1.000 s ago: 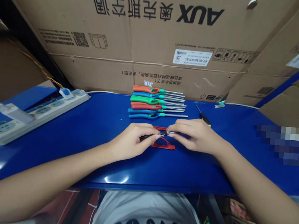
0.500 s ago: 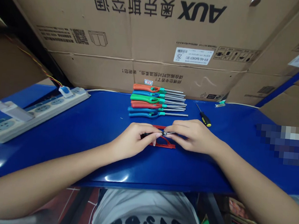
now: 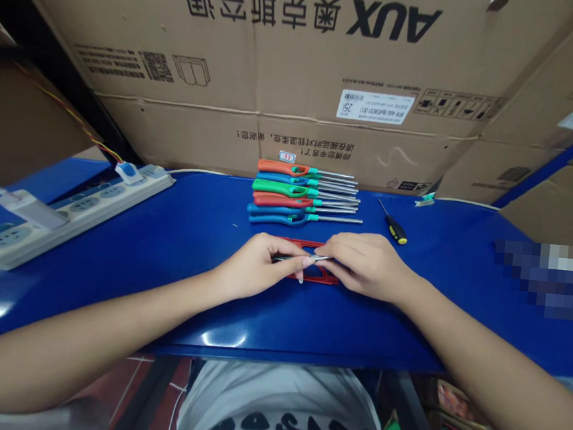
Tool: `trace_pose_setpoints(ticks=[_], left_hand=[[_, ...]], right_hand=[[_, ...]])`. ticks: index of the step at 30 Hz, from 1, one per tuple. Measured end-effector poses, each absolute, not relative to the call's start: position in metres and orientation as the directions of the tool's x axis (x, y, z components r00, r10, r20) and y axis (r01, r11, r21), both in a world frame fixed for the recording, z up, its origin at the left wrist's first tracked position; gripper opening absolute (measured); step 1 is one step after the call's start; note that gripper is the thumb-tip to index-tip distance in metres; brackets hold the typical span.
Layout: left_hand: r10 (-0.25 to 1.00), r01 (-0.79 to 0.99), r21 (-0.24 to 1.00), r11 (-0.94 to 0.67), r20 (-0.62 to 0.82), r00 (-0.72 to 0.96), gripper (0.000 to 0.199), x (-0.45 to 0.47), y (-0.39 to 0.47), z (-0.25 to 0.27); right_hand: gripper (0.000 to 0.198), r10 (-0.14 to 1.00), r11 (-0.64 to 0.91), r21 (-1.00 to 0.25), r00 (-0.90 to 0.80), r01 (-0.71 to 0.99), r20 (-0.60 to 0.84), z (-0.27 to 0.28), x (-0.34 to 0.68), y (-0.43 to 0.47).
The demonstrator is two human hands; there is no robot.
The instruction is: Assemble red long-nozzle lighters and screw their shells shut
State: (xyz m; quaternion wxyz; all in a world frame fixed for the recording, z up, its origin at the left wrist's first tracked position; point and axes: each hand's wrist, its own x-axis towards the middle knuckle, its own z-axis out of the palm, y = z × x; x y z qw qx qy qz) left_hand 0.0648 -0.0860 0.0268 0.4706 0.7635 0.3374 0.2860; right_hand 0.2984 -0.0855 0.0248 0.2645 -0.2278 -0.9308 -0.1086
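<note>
1. Power strip (image 3: 66,206) lies at the far left of the blue tabletop (image 3: 189,233), angled, with a white adapter plugged in near its close end and a blue-and-white plug at its far end.
2. Left hand (image 3: 256,266) rests on the tabletop at centre, fingers pinched together on a thin metal rod (image 3: 307,260) that runs sideways toward the other hand.
3. Red plastic shell (image 3: 312,264) lies flat on the tabletop under and between the two hands, mostly covered by them; only its top edge and lower right part show.
4. Row of lighters (image 3: 303,196) with orange, blue, green and red handles lies behind the hands, close-packed, metal tubes pointing right.
5. Right hand (image 3: 367,265) rests on the tabletop just right of centre, fingers closed on the rod's right end; its fingertips nearly meet the left hand's.
6. Screwdriver (image 3: 391,223) with a black-and-yellow handle lies behind the right hand, apart from it.
7. Cardboard boxes (image 3: 298,75) stand along the back edge of the tabletop, print upside down.
</note>
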Motion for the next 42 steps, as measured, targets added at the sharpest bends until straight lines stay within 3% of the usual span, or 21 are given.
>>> trace_pose_setpoints(ticks=[3,5,8,12,16,19,24,27,30,33,42], left_hand=[[0.768,0.257,0.848,-0.464,0.24,0.594,0.022,0.062,-0.089,0.026],[0.716,0.29,0.737,-0.61,0.357,0.599,0.021,0.06,-0.09,0.025],[0.588,0.319,0.535,-0.782,0.465,0.661,0.025,0.054,-0.09,0.021],[0.483,0.371,0.316,-0.873,0.463,0.743,0.03,0.049,-0.088,0.017],[0.443,0.378,0.232,-0.896,0.446,0.778,0.029,0.051,-0.088,0.015],[0.481,0.378,0.31,-0.872,0.411,0.774,0.028,0.055,-0.09,0.014],[0.655,0.412,0.566,-0.715,0.333,0.679,0.036,0.059,-0.086,0.016],[0.768,0.405,0.768,-0.496,0.171,0.617,0.048,0.058,-0.078,0.016],[0.78,0.325,0.923,-0.206,-0.045,0.624,0.047,0.055,-0.07,0.017],[0.75,0.286,0.956,-0.059,-0.146,0.645,0.04,0.052,-0.064,0.018],[0.761,0.287,0.957,-0.041,-0.156,0.63,0.028,0.047,-0.06,0.019]], right_hand=[[0.018,0.418,0.849,0.085,-0.762,0.522,0.495,0.03,0.299,-0.087],[0.02,0.47,0.833,0.054,-0.757,0.55,0.455,0.033,0.299,-0.088],[0.021,0.554,0.823,-0.111,-0.744,0.557,0.374,0.036,0.3,-0.089],[0.021,0.613,0.784,-0.324,-0.746,0.53,0.262,0.039,0.301,-0.09],[0.048,0.691,0.707,-0.356,-0.705,0.612,0.16,0.037,0.297,-0.088],[0.056,0.726,0.661,-0.377,-0.679,0.649,0.104,0.034,0.296,-0.085],[0.06,0.752,0.639,-0.378,-0.648,0.67,0.124,0.036,0.305,-0.078],[0.061,0.77,0.616,-0.368,-0.63,0.696,0.097,0.041,0.317,-0.074],[0.061,0.784,0.569,-0.377,-0.62,0.731,-0.018,0.046,0.327,-0.071],[0.057,0.75,0.562,-0.418,-0.653,0.714,-0.106,0.046,0.331,-0.069],[0.032,0.643,0.556,-0.53,-0.735,0.641,-0.215,0.041,0.337,-0.069]])
